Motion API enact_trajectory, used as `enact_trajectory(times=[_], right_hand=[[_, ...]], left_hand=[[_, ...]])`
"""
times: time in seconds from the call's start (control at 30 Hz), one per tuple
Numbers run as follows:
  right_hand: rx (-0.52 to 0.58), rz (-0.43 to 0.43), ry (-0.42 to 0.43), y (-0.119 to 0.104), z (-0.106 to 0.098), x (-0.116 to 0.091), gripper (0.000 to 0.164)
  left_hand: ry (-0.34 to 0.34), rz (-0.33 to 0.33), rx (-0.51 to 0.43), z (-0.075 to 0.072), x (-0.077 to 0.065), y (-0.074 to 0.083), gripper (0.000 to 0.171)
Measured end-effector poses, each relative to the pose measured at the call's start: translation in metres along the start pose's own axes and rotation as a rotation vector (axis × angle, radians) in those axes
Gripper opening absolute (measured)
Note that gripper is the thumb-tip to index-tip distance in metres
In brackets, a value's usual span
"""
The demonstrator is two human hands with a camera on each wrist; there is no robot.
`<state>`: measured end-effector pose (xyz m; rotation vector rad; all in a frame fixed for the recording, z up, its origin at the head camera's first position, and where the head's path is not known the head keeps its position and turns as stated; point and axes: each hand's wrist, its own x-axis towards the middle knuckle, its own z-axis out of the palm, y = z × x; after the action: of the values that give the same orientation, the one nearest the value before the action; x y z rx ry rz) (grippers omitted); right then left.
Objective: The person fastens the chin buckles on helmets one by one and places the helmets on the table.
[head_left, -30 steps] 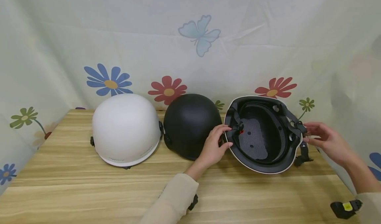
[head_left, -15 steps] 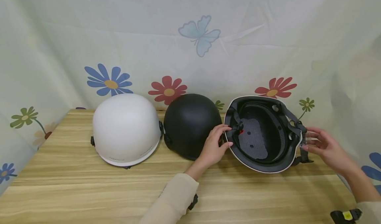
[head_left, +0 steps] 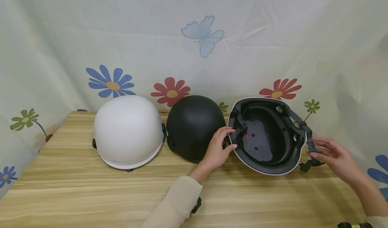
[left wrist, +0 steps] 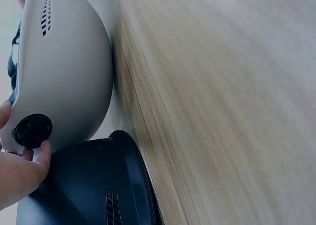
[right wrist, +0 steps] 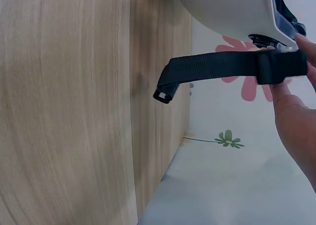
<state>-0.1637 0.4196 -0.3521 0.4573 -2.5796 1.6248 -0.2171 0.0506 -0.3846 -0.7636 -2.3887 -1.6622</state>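
Note:
An upturned white helmet (head_left: 257, 140) with a black padded inside rests at the right of the table. My left hand (head_left: 216, 149) grips its left rim between thumb and fingers, beside a black round knob (left wrist: 33, 131) on the shell. At the opposite side, my right hand (head_left: 336, 157) pinches the helmet's black chin strap (right wrist: 217, 67) near a clear plastic piece (head_left: 311, 144). The strap's loose end carries a small black buckle (right wrist: 165, 93) and dangles free. Part of the right fingers is hidden behind the strap in the right wrist view.
A black helmet (head_left: 194, 127), dome up, stands close left of the upturned one. Left of that sits a white helmet (head_left: 128, 132), also dome up. The wooden table (head_left: 106, 197) ends at a flowered cloth (head_left: 136, 46) behind.
My right hand has shifted slightly down and right from the helmet's edge, drawing the strap outward. The left hand keeps its grip, and the other two helmets stay put.

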Motion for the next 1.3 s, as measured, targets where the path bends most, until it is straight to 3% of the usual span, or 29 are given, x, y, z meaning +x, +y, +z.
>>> enact_trajectory(times=[0.13,0.23,0.4,0.63,0.83,1.03,1.17,1.3], right_hand=[[-0.189,0.114,0.042,-0.006,-0.001,-0.007,0.035],[-0.258,0.138,0.046,-0.007,-0.001,-0.011,0.038],[-0.203,0.086,0.009,-0.004,0.0,-0.016,0.046],[0.028,0.014,-0.029,0.0,0.0,-0.024,0.042],[-0.172,0.043,0.073,-0.002,0.002,-0.027,0.03],[-0.15,0.012,0.173,-0.007,0.005,-0.031,0.017],[-0.297,0.01,0.231,-0.013,0.007,-0.031,0.011],[-0.348,-0.015,0.247,-0.02,0.009,-0.031,0.009]], left_hand=[[0.003,0.01,0.0,0.0,0.0,-0.001,0.04],[0.003,0.013,-0.001,0.0,0.0,-0.001,0.04],[0.001,0.015,-0.004,0.001,0.0,-0.002,0.04],[-0.002,0.008,-0.008,0.002,-0.001,-0.001,0.04],[0.006,0.006,-0.004,0.001,-0.001,-0.001,0.04],[0.003,0.006,-0.006,0.001,-0.002,-0.001,0.04],[0.004,0.008,-0.003,0.002,-0.002,-0.001,0.04],[0.003,0.009,0.001,0.002,-0.002,-0.001,0.041]])
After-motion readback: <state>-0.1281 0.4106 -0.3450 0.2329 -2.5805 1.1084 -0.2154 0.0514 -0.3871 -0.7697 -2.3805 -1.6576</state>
